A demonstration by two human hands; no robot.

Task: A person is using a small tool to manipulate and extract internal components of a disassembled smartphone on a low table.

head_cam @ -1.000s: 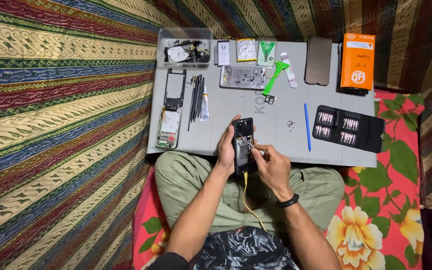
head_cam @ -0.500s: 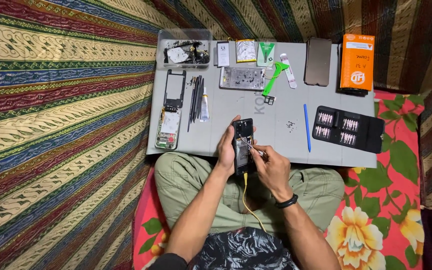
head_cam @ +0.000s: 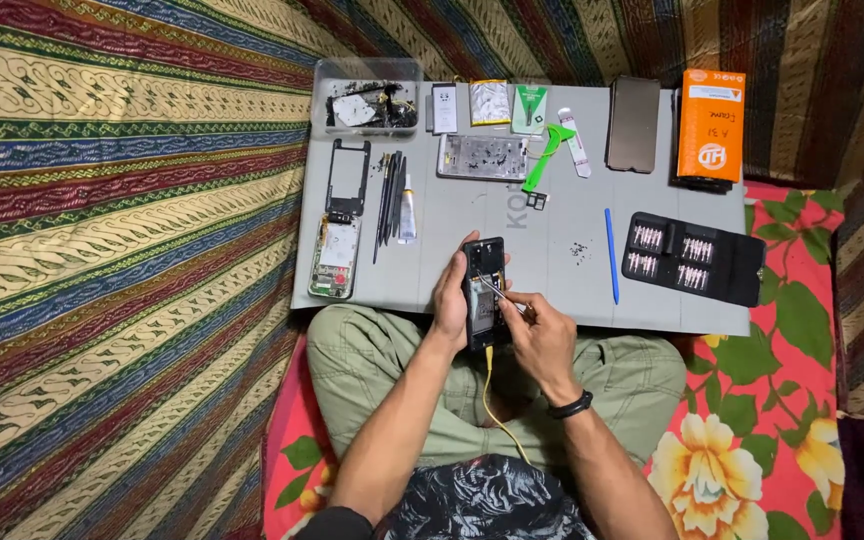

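An opened black phone (head_cam: 483,290) rests at the near edge of the grey work mat (head_cam: 552,215), its back removed and its insides showing. My left hand (head_cam: 450,300) grips the phone along its left side. My right hand (head_cam: 542,335) pinches thin metal tweezers (head_cam: 497,293) whose tip lies inside the phone. A yellow cable (head_cam: 487,395) hangs from the phone's bottom down over my lap. A black band sits on my right wrist.
On the mat lie a screwdriver bit case (head_cam: 692,258), a blue pry stick (head_cam: 611,255), a green tool (head_cam: 542,155), a dark phone panel (head_cam: 634,124), an orange box (head_cam: 710,125), a clear parts tray (head_cam: 367,98), several black tools (head_cam: 389,195), a glue tube and phone frames (head_cam: 337,235).
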